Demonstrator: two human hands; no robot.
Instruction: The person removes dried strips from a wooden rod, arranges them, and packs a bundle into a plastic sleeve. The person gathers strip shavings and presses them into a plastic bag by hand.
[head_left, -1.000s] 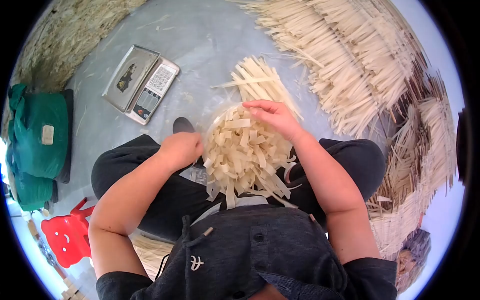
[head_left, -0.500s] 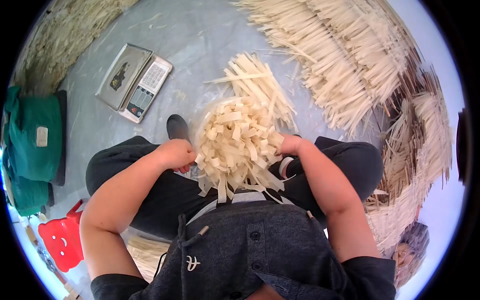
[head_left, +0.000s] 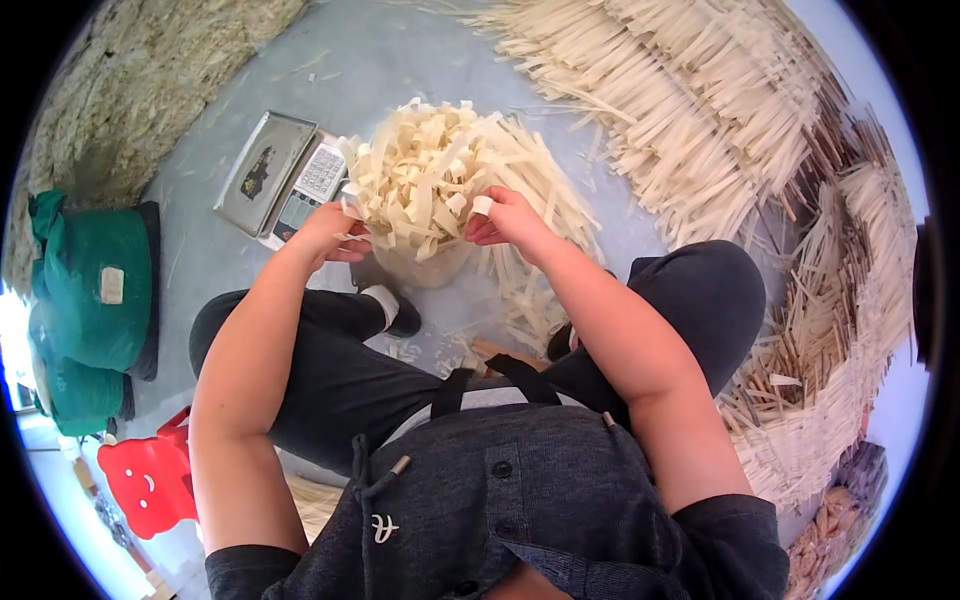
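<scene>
A bulky bundle of pale flat strips [head_left: 425, 170], with curled ends on top and what looks like clear plastic around its lower part, stands beyond my crossed legs. At its left edge, my left hand [head_left: 335, 235] has its fingers bent near the strips and the plastic; what they grip is too small to make out. On the right edge my right hand [head_left: 503, 218] has its fingers curled around a strip's end. Loose pale strips [head_left: 540, 190] lie on the floor just right of the bundle.
A scale with a metal tray [head_left: 265, 178] sits left of the bundle. Large stacks of strips [head_left: 690, 110] lie at the right. Green sacks [head_left: 95, 290] and a red chair [head_left: 150, 485] are at the left. Another person's hand [head_left: 835, 515] shows at the lower right.
The bundle has moved away from my lap, toward the scale and the loose strips. Both my hands have moved forward with it, and more floor between my legs shows.
</scene>
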